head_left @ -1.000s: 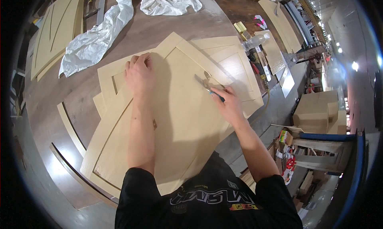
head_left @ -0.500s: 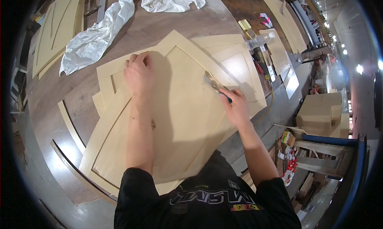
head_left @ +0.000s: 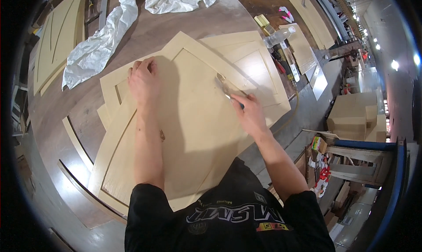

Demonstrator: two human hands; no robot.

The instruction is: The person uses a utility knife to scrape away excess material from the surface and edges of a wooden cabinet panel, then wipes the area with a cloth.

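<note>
Pale lettering (head_left: 235,213) and a red-yellow patch (head_left: 273,227) mark the black shirt (head_left: 154,221). The right hand (head_left: 250,115), arm reaching forward, pinches the tool (head_left: 225,87) over the panel (head_left: 198,107) near its upper-right border. The left hand (head_left: 143,80) curls at the upper-left edge; whether it grips, I cannot tell

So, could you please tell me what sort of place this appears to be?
Probably a woodworking workshop: beige framed panels lie overlapping on a broad table, and the right hand holds a slim tool.
</note>
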